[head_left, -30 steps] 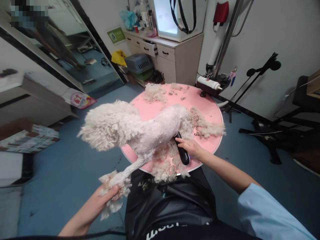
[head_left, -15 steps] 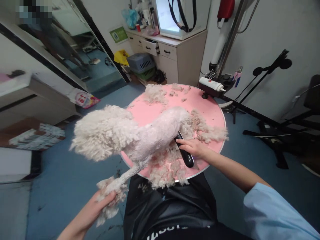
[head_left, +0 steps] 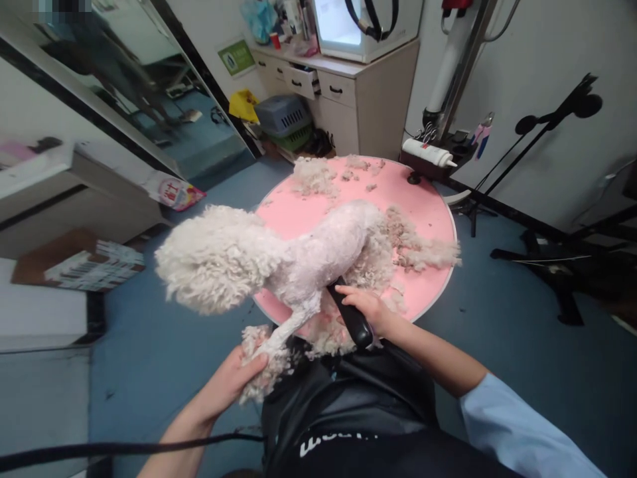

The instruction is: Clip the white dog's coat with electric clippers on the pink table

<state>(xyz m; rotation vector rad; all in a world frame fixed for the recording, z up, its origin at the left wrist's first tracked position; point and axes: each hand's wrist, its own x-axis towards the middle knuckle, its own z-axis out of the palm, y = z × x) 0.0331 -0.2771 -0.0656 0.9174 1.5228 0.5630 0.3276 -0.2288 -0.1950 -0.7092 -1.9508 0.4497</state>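
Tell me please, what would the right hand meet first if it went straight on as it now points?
Most likely the dog's shaved body, just behind the lifted front leg: the black clipper in the right hand points there. Its tip is hidden, so depth is unclear.

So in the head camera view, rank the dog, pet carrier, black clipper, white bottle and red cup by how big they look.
Largest to smallest:
Dog
Pet carrier
Black clipper and white bottle: too alike to rank
Red cup
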